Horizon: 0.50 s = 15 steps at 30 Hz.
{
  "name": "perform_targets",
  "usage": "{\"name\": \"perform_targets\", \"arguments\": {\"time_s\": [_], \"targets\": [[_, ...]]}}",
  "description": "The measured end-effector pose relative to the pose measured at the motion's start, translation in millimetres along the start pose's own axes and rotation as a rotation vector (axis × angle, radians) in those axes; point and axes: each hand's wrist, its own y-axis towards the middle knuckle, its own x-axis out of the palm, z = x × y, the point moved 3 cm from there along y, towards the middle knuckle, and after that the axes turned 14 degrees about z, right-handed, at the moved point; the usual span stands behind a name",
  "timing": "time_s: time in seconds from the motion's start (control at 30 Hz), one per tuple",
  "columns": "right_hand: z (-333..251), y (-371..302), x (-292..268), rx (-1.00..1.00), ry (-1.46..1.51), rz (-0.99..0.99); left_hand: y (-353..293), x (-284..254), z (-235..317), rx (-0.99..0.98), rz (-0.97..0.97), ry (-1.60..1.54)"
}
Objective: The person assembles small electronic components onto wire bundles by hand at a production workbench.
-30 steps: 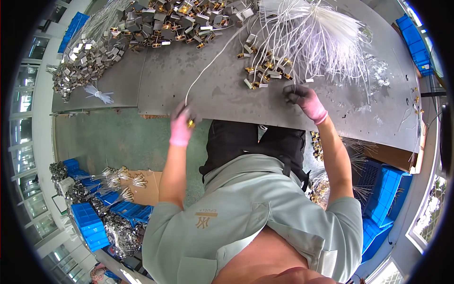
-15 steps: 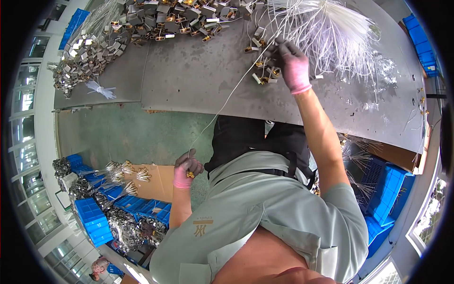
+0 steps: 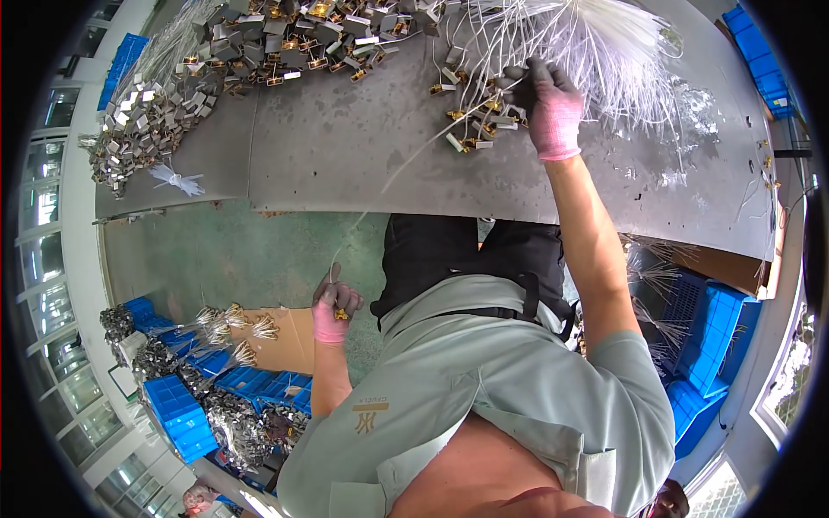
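My left hand (image 3: 335, 309), in a pink and grey glove, is held low over the floor beside my waist. Its fingers are closed on one end of a white wire (image 3: 397, 171); a small brass-coloured fitting (image 3: 342, 314) shows at the fingers. Slanting up to the right, the blurred wire runs over the table's front edge to the fittings by my right hand. My right hand (image 3: 551, 108), gloved alike, is above the table with its fingers apart, beside brass-and-white fittings (image 3: 477, 129) and a fanned bundle of white wires (image 3: 604, 65). Whether its fingers touch the wire, I cannot tell.
Many grey blocks with brass fittings (image 3: 294, 43) cover the back of the metal table (image 3: 345, 155). White ties (image 3: 177, 180) lie at the left edge. Blue crates (image 3: 179, 416) with metal parts and cardboard (image 3: 285, 332) stand at lower left; more blue crates (image 3: 712, 337) at right.
My right hand has shifted right and its fingers have spread. The left hand has moved slightly down and left, still gripping the wire, which now looks blurred.
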Motion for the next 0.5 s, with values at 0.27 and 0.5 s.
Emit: {"name": "perform_targets", "arguments": {"time_s": [0.27,0.5], "targets": [[-2.4,-2.4,-2.5,0.048,0.090,-0.056,8.0,15.7,4.3,0.042,-0.031,0.076],[-19.6,11.9,-12.5,-0.063,0.171,-0.003,12.1,15.4,1.0,0.046,0.009,0.076]]}}
